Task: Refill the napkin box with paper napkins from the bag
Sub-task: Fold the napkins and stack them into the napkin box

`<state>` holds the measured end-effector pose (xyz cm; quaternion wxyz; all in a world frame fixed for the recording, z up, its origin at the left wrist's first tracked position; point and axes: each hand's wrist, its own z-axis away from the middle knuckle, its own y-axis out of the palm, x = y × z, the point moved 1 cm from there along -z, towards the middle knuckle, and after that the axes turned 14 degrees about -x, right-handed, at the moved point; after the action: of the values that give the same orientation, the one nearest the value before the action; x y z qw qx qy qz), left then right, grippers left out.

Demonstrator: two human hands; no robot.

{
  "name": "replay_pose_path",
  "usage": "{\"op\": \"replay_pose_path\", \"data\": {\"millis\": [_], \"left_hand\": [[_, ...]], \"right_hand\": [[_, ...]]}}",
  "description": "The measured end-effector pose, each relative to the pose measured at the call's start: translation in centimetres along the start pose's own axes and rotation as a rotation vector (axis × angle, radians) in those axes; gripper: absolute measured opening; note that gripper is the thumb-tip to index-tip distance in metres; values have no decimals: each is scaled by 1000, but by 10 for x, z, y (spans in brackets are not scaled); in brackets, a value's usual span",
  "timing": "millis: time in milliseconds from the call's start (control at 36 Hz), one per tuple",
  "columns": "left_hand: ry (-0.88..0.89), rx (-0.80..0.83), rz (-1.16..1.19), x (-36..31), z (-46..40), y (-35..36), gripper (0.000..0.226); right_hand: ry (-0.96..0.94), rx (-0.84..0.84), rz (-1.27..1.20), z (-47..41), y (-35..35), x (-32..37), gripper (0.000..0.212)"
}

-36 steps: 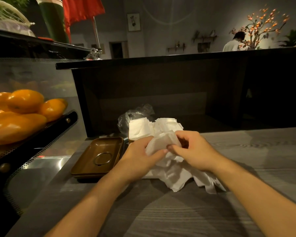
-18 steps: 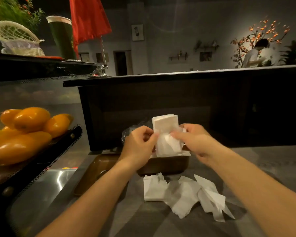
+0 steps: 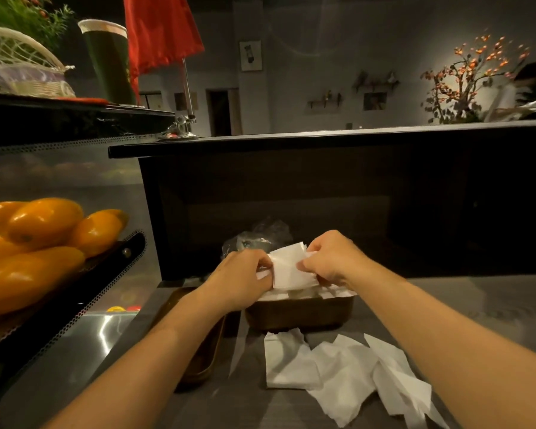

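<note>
Both hands' grip pinches napkin stack (image 3: 291, 269) | directly above napkin box (image 3: 300, 314)

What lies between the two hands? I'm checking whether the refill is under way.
In the head view, a white stack of napkins sits between the left hand and the right hand, both pinching it just above the brown napkin box.
</note>
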<state>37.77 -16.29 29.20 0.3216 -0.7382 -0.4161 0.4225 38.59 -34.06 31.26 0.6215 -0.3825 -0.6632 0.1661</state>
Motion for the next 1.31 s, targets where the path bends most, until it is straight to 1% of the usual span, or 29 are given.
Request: {"op": "replay_pose_path", "data": {"millis": [56, 111, 167, 222, 278, 333, 389, 444, 500, 556, 667, 750, 806, 861, 944, 1000, 1083, 1139, 1222, 1250, 1306], "left_hand": [[-43, 12, 29, 1, 0, 1, 33], [-35, 34, 14, 1, -1, 1, 32], [-10, 19, -8, -1, -2, 1, 30], [21, -42, -28, -4, -3, 1, 29], [101, -143, -59, -7, -5, 1, 30], [199, -178, -83, -11, -8, 1, 36], [249, -98, -106, -16, -13, 1, 40], [245, 43, -142, -18, -17, 3, 40], [204, 196, -186, -18, -21, 7, 47], [168, 301, -208, -16, -22, 11, 54], [165, 333, -230, -18, -19, 15, 48], [168, 324, -243, -22, -19, 16, 46], [151, 288, -198, -20, -19, 14, 48], [93, 185, -81, -15, -17, 9, 47], [-1, -13, 148, -10, -12, -1, 30], [-16, -106, 201, -13, -7, -7, 28], [-4, -164, 231, -22, -1, -13, 32], [34, -178, 212, -34, 6, -18, 33], [135, -204, 177, -53, 20, -21, 26], [168, -190, 193, -59, 26, -20, 23], [189, -94, 223, -72, 39, -16, 17]], "right_hand": [[-37, -29, 75, 0, 1, 1, 29], [-87, -62, 134, 1, 1, 4, 36], [-128, -86, 182, 1, 0, 6, 40], [-172, -85, 266, 3, -2, 7, 41], [-251, -120, 358, 4, -5, 5, 50], [-371, -191, 299, 1, -10, 0, 58], [-505, -194, 197, -1, -14, -6, 48], [-579, -73, 241, -3, -13, -11, 37], [-554, 91, 375, -2, -7, -15, 37], [-497, 188, 469, -1, -3, -17, 36], [-469, 232, 510, -3, 5, -16, 39], [-481, 213, 532, -3, 9, -13, 43], [-485, 182, 488, -3, 6, -14, 40], [-478, 130, 368, -5, -2, -19, 30], [-444, 1, 119, -5, -16, -27, 16], [-447, -82, 58, -2, -24, -31, 15], [-464, -134, 4, 6, -33, -30, 16], [-473, -109, -12, 19, -44, -29, 16], [-470, -1, -8, 38, -60, -30, 13], [-461, 42, 10, 44, -64, -32, 12], [-434, 139, 97, 55, -75, -38, 12]]}}
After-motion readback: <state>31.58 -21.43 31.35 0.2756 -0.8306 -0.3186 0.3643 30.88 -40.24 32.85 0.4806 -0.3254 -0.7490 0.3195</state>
